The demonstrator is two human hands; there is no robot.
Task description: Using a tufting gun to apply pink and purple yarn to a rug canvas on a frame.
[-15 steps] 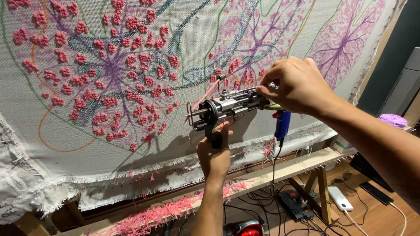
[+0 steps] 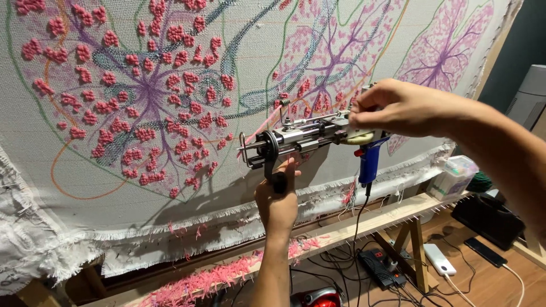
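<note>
A tufting gun (image 2: 307, 136) with a metal body and a blue rear grip is held level in front of a stretched white cloth (image 2: 239, 187). My left hand (image 2: 277, 200) grips the gun's black front handle from below. My right hand (image 2: 398, 108) pinches the top rear of the gun, near its pale wheel. The needle end points left, a little off the cloth. The cloth carries pink tufted dots (image 2: 142, 102) and drawn purple branch patterns.
A wooden frame rail (image 2: 364, 224) runs below the cloth, with pink yarn scraps (image 2: 199, 281) on it. A black cord hangs from the gun to a power strip (image 2: 381, 264) on the wooden floor. A clear plastic box (image 2: 455, 173) stands at the right.
Both hands and the gun keep the same hold. The view has shifted slightly, nothing else moved.
</note>
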